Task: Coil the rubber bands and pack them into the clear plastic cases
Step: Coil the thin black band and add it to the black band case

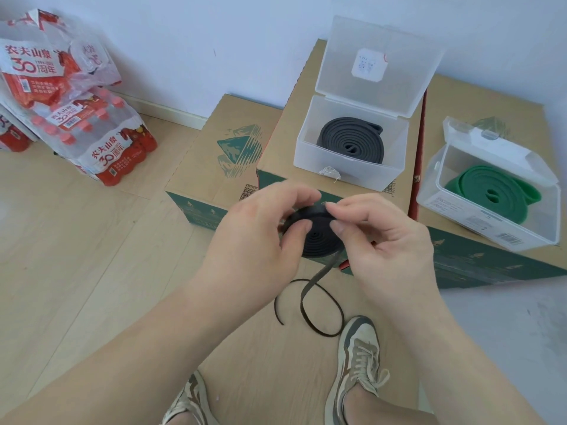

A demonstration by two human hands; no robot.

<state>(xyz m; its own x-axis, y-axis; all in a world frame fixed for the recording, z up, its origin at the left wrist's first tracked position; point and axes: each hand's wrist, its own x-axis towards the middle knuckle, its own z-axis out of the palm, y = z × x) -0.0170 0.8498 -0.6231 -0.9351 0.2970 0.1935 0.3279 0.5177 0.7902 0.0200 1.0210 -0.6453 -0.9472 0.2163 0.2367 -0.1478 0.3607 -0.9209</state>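
Black band | coil face toward camera | loose tail hangs down

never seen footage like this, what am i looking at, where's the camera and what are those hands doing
There is no machine here. This is one picture from a camera worn on a person's head, looking down at their own two bare hands. The left hand and right hand both pinch a half-wound black rubber band with their fingers. Its loose tail hangs down and loops on the wooden floor near the person's shoes. Ahead stand cardboard boxes that serve as a table. On them sit two open clear plastic cases. The middle case holds a coiled dark grey band, and the right case holds a coiled green band. The packs of bottled water at far left are just standing by.
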